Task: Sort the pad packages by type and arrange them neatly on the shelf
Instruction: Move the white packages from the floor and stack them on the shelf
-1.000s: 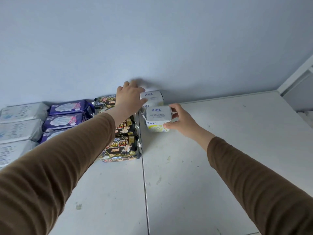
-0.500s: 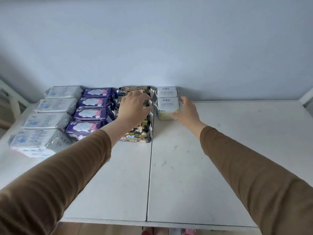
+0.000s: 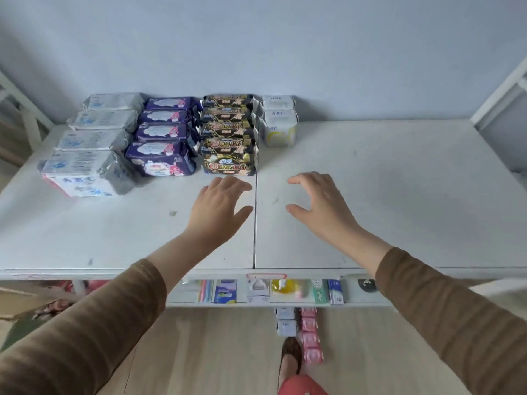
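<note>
Pad packages stand in four rows at the back of the white shelf (image 3: pixel 399 195). From left to right: silver-white packs (image 3: pixel 82 172), purple packs (image 3: pixel 162 158), black-and-gold packs (image 3: pixel 228 155), and two small white packs with yellow print (image 3: pixel 279 128) against the wall. My left hand (image 3: pixel 219 209) hovers over the shelf in front of the black-and-gold row, fingers relaxed and holding nothing. My right hand (image 3: pixel 319 206) hovers beside it, fingers spread and loosely bent, also holding nothing.
A seam (image 3: pixel 254 223) runs down the shelf's middle. A lower shelf (image 3: pixel 285 292) holds small goods. On the wood floor lie more small white packs (image 3: pixel 286 323) and pink packs (image 3: pixel 310 337), next to a foot (image 3: pixel 291 357). White frame posts (image 3: pixel 499 92) stand at both sides.
Both hands have let go of the packs at the back and drawn toward the shelf's front. The view has pulled back and tilted down, showing the lower shelf and floor.
</note>
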